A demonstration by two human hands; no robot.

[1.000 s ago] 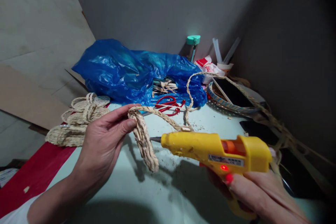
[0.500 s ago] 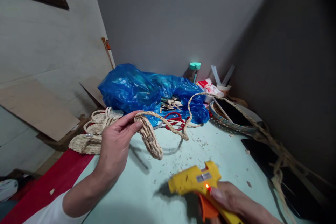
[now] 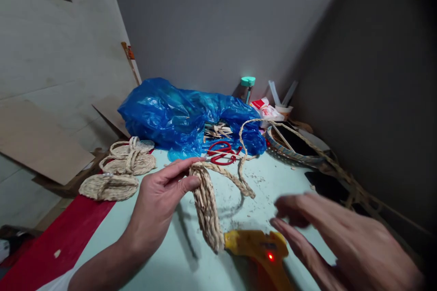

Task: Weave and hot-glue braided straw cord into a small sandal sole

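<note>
Between thumb and fingers, my left hand (image 3: 160,204) pinches the top end of a coiled braided straw piece (image 3: 206,209), which hangs tilted above the table. From its top a loose straw braid (image 3: 235,182) runs off to the right and back. My right hand (image 3: 341,236), blurred, is held over the table with fingers apart and nothing in them. Just left of and below it lies a yellow glue gun (image 3: 259,245) with a red light lit. The straw piece's lower end overlaps the gun's tip in view; I cannot tell whether they touch.
Red-handled scissors (image 3: 221,152) lie before a blue plastic bag (image 3: 164,113) holding straw bits. Woven straw slippers (image 3: 109,186) sit at left on red cloth (image 3: 61,241). A round tray (image 3: 293,152) and a dark flat object (image 3: 327,186) are at right.
My right hand has let go of the glue gun, which now rests on the table, and moved up and right. My left hand and the straw piece appear slightly lower and further right.
</note>
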